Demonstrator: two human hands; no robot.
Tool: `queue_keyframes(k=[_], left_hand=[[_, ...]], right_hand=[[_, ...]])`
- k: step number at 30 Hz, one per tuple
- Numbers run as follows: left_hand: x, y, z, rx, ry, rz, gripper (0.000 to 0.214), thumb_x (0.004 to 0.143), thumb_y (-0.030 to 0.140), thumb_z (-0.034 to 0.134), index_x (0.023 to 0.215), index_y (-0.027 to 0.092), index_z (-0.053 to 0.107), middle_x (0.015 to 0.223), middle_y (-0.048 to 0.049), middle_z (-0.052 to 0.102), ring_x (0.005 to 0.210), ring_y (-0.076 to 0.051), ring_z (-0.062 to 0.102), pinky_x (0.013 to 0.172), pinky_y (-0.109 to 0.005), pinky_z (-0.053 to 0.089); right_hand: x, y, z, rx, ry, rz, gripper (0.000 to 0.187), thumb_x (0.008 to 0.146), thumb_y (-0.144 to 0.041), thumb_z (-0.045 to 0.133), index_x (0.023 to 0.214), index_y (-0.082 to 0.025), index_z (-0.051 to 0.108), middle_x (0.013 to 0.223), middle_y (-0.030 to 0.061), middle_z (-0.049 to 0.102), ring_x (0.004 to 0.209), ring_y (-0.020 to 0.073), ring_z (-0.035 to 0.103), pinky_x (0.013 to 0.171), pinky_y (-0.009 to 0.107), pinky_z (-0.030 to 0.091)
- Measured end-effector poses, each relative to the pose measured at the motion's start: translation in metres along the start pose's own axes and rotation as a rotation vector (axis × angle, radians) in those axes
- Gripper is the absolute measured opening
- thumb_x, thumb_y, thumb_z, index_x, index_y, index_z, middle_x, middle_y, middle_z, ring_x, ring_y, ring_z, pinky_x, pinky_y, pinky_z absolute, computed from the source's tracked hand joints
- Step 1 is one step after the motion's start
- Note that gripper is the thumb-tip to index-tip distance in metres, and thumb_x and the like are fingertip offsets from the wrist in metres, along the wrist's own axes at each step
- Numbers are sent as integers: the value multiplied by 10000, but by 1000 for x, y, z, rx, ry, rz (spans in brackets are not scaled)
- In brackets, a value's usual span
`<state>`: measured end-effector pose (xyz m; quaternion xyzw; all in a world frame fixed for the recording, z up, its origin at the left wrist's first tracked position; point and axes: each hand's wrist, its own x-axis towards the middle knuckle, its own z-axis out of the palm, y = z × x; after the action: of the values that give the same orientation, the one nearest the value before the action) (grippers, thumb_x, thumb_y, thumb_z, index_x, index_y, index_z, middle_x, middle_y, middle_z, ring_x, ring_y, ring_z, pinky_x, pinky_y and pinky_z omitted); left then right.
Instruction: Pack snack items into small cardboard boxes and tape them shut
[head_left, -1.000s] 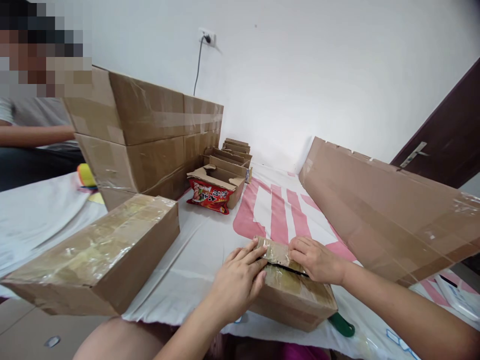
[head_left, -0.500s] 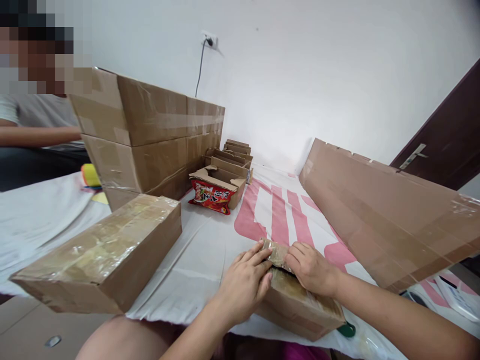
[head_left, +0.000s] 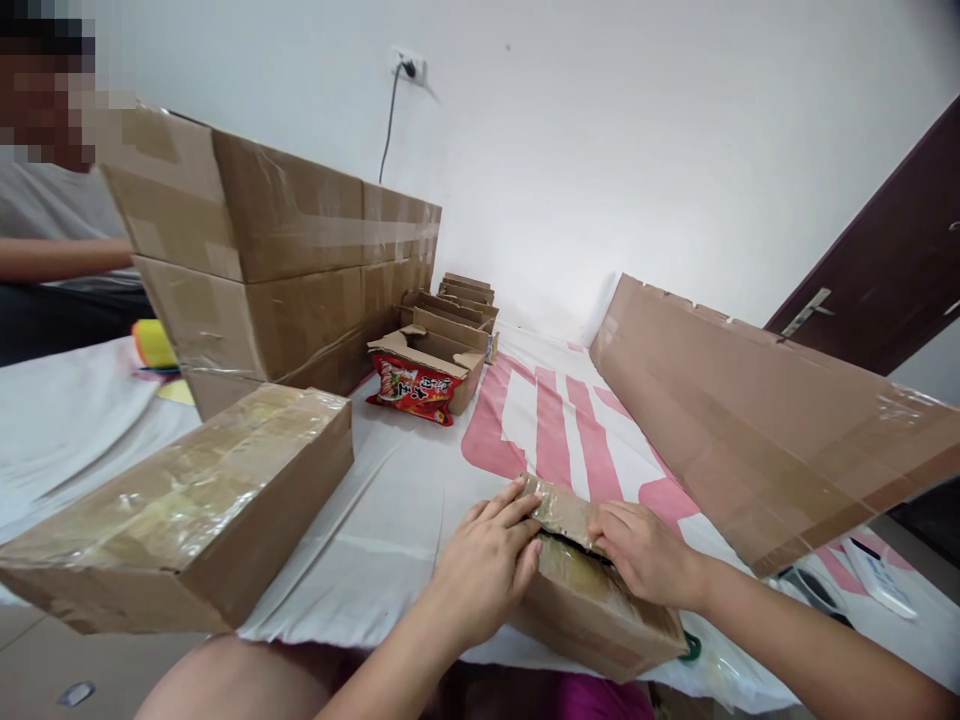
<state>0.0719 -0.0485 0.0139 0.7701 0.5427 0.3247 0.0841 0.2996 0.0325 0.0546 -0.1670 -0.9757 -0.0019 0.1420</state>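
In front of me at the table's near edge lies a small taped cardboard box [head_left: 592, 625]. A dark slit runs along its top, beside a taped cardboard flap [head_left: 562, 508]. My left hand [head_left: 487, 560] rests on the box's left end, fingers stretched out over the top and the flap's end. With fingers curled over the flap's right part, my right hand [head_left: 641, 550] grips it; the fingertips are partly hidden. What is inside the box does not show.
A longer taped box [head_left: 180, 500] lies to the left, before a wall of stacked cartons [head_left: 292, 220]. Beyond are a red noodle packet [head_left: 415, 388] and open boxes [head_left: 469, 370]. A big cardboard panel [head_left: 750, 400] stands right. Another person's arm [head_left: 60, 258] shows far left.
My right hand has shifted slightly right along the flap, and the dark slit in the box top looks wider. My left hand stays nearly in place. The view has turned a little.
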Motion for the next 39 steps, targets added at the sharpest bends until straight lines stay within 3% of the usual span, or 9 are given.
queue_keyframes(k=[6,10,15,20,25,27,31,34,39], left_hand=[[4,2,3,-6,-17,22,295,915,217,436,1093,240,670,1370,-20,563,1360,-233,402,1073,-439,418],[4,2,5,45,-10,31,317,922,248,436,1162,236,643,1384,-35,549,1352,-259,410,1056,-477,429],[2,3,11,78,46,21,321,928,265,437,1175,245,640,1373,-36,560,1350,-247,412,1040,-448,443],[2,5,13,77,21,-8,334,935,280,419,1185,236,635,1382,-38,551,1361,-251,401,1048,-464,440],[3,2,11,103,34,-1,330,936,276,410,1159,239,651,1368,-39,564,1353,-268,410,1034,-475,459],[2,-1,11,127,57,-1,327,939,291,407,1145,248,657,1366,-36,567,1347,-276,417,1023,-482,471],[-1,-3,19,130,115,35,309,930,308,427,1138,271,654,1383,-46,546,1327,-288,442,1003,-496,492],[-3,-3,27,106,190,38,304,928,297,431,1132,257,652,1476,-78,423,1306,-293,466,1003,-486,493],[-4,-3,35,65,265,45,315,928,268,434,1197,253,597,1521,-89,320,1343,-306,405,1026,-510,463]], right_hand=[[-15,-13,-2,178,25,276,121,932,-179,390,1011,-205,478,784,17,599,695,156,565,650,285,472],[-18,-12,-4,99,35,342,381,903,-215,516,1275,-210,434,970,65,598,869,192,586,777,340,500],[-21,-3,2,19,55,238,175,932,-190,474,997,-198,636,888,56,564,839,177,563,745,312,489],[-24,0,0,27,31,198,217,951,-234,461,818,-178,624,808,43,564,759,156,544,679,280,454],[-40,2,-26,117,-19,208,240,955,-272,437,771,-194,569,825,50,556,787,166,548,699,293,468],[-58,10,-36,118,82,316,210,946,-315,452,791,-210,547,876,57,569,841,183,564,742,315,486],[-116,31,-37,-13,433,662,266,893,-452,506,747,-230,505,988,73,617,988,237,591,830,362,492],[-169,34,-13,9,585,868,299,880,-513,489,771,-237,522,1010,82,671,1001,252,625,864,378,501],[-251,6,51,99,628,1089,325,875,-518,475,1102,-291,530,1048,87,713,1058,283,644,819,393,556]])
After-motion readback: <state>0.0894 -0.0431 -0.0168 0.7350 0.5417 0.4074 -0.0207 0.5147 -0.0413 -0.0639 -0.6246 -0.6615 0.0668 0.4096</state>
